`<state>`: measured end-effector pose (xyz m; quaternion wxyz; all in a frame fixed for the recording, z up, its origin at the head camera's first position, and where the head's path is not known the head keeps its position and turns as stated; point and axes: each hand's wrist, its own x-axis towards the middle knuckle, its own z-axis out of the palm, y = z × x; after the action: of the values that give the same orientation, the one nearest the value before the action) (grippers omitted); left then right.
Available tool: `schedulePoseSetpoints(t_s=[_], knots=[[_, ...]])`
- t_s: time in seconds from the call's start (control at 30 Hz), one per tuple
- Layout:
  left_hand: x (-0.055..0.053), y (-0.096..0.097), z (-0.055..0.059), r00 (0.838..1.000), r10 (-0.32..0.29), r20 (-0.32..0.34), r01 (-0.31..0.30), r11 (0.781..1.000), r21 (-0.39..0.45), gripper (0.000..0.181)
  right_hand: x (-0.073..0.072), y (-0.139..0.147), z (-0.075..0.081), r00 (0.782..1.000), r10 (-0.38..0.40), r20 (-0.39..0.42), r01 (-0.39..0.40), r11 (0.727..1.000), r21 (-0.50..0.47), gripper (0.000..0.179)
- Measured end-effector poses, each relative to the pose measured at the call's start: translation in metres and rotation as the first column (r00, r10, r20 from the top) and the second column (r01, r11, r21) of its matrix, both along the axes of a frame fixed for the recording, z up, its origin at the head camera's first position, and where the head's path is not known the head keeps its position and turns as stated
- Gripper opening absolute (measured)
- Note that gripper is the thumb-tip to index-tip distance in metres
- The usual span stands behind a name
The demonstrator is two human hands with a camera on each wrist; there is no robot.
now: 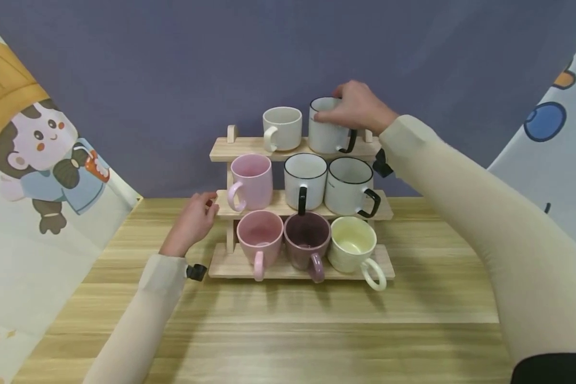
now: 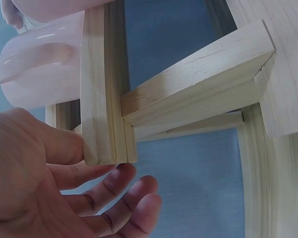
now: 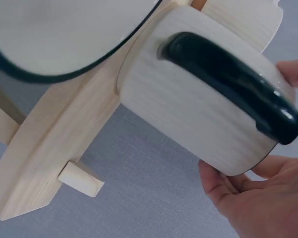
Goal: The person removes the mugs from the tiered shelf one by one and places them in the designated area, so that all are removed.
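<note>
My right hand (image 1: 357,106) pinches the rim of a white mug (image 1: 322,133) with a black rim and black handle, at the right of the rack's top tier. In the right wrist view the mug's base (image 3: 154,59) is at the board, its dark handle (image 3: 223,79) facing the camera. At the left end of the wooden rack's middle tier (image 1: 225,212) is my left hand (image 1: 192,224). Its fingers (image 2: 119,181) are loosely bent beside the board end (image 2: 107,144), holding no mug. A plain white mug (image 1: 288,130) stands left of the gripped one.
Below, the middle tier bears a pink mug (image 1: 256,184) and two black-rimmed white mugs (image 1: 304,178). On the bottom tier are a rose mug (image 1: 261,240), a purple mug (image 1: 307,245) and a pale yellow mug (image 1: 350,248). The rack stands on a wooden table (image 1: 288,330) before a grey-blue backdrop (image 1: 187,80).
</note>
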<state>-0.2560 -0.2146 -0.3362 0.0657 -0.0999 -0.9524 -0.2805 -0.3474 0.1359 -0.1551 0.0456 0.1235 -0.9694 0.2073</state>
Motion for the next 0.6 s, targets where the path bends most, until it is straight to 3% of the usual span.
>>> schedulePoseSetpoints(t_s=[0.23, 0.6], knots=[[0.002, -0.0008, 0.0019, 1.0, -0.01, 0.003, 0.01, 1.0, 0.002, 0.041, 0.0, 0.0023, 0.0041, 0.999, 0.042, 0.002, -0.042, 0.999, 0.018, 0.094], [0.0062, -0.003, 0.0042, 1.0, 0.0, 0.008, 0.001, 1.0, -0.013, 0.04, 0.0019, -0.0019, 0.0074, 0.998, 0.022, 0.062, -0.023, 1.0, 0.014, 0.095]])
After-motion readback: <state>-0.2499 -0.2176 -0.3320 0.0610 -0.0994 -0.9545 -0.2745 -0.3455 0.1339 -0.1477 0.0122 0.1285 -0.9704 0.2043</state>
